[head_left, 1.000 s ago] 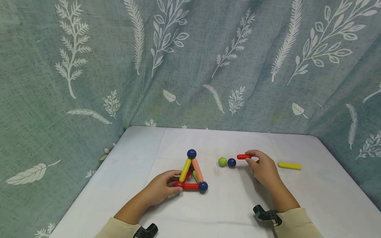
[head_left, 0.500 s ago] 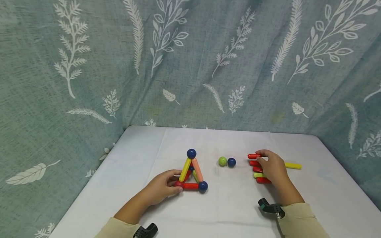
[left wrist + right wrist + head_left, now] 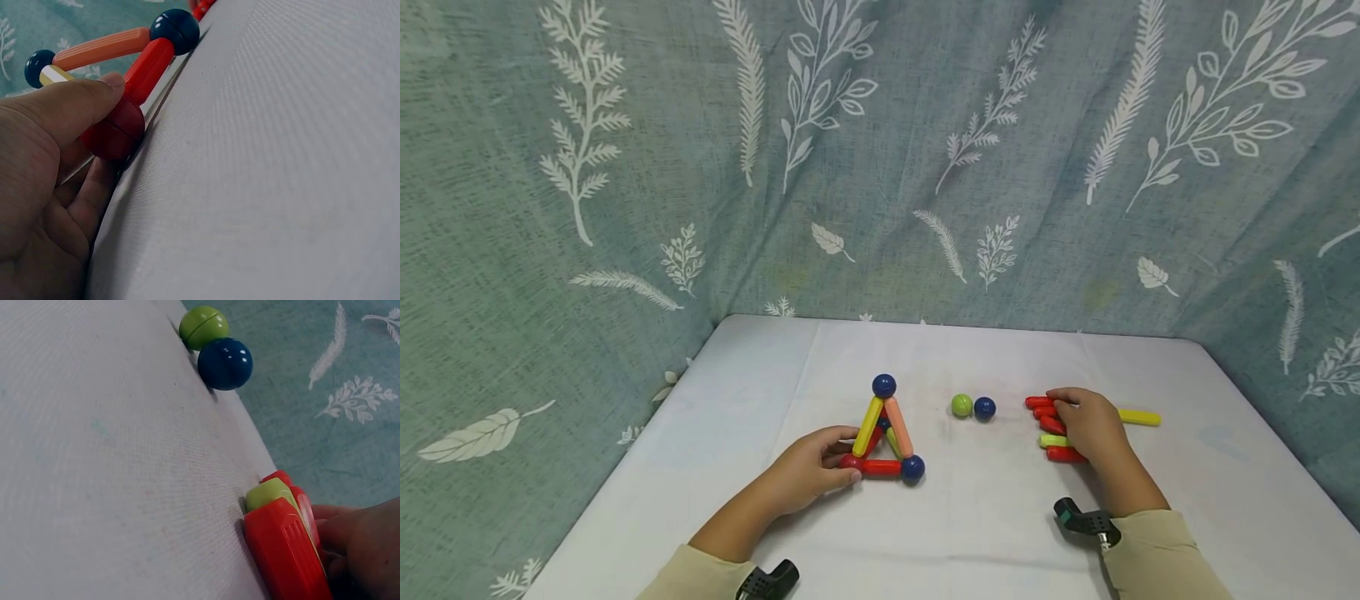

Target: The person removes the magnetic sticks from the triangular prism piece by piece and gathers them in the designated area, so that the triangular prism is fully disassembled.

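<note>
A pyramid-like frame of magnetic sticks and balls stands left of the table's middle, with a dark blue ball (image 3: 884,385) on top and a yellow stick (image 3: 868,427) and an orange stick (image 3: 898,427) sloping down from it. My left hand (image 3: 808,471) grips its red corner ball (image 3: 115,132), thumb at the joint with a red stick (image 3: 149,72). On the right, my right hand (image 3: 1090,425) pinches the farthest red stick (image 3: 1038,402), now down beside a row of red sticks (image 3: 1064,454) and a lime-green stick (image 3: 1054,440). The hand covers the row's right ends.
A green ball (image 3: 962,406) and a dark blue ball (image 3: 985,408) sit side by side between the frame and the row. Beyond my right hand lies a yellow stick (image 3: 1139,417). Patterned cloth (image 3: 880,208) hangs behind the white table (image 3: 970,517).
My right hand carried the red stick rightward from near the blue ball, then lowered it to the far end of the row. My left hand and the frame stayed put.
</note>
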The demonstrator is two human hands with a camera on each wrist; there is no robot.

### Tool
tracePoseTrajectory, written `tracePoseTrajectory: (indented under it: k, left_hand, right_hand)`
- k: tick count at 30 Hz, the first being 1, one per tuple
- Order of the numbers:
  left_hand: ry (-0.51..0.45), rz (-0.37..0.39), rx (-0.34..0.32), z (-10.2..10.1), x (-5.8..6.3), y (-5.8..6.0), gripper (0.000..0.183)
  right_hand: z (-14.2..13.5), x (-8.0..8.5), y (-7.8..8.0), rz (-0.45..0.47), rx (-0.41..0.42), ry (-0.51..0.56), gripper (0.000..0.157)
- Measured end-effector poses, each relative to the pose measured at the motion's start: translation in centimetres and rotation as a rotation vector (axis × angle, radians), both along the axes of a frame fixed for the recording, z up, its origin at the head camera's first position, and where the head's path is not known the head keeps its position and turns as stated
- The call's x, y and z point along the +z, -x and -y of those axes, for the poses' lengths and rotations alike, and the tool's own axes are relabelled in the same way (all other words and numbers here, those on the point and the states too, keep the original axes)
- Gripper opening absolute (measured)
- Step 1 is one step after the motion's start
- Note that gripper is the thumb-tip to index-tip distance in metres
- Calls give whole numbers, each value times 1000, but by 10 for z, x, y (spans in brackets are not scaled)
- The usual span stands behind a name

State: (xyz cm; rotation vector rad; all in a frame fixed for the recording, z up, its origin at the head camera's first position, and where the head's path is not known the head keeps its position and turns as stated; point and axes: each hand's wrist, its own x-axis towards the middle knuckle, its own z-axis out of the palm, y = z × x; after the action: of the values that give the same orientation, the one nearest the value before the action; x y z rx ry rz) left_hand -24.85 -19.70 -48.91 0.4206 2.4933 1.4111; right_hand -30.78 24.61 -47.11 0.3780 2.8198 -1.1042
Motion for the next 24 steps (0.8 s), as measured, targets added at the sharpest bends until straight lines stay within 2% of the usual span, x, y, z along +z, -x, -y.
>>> tracePoseTrajectory:
  k: [8,12,16,19,24]
  left_hand:
    - [2,-6,0,0,-1,-1,59]
    - [5,-5,0,0,0,-2,59]
    - [8,-13,0,1,-1,-1,59]
    - [12,-12,4,1,0,-1,59]
    - [24,-1,14,0,1,-1,59]
  right_hand:
    - [0,-2,-1,-13,3,-16,42]
    - [3,-2,-3,-73,-17,-12,45]
    - [14,6,-7,-124,-30,40,43]
    - [28,14,-10,-135,-10,76,41]
    - [57,24,-18,-185,104,66,33]
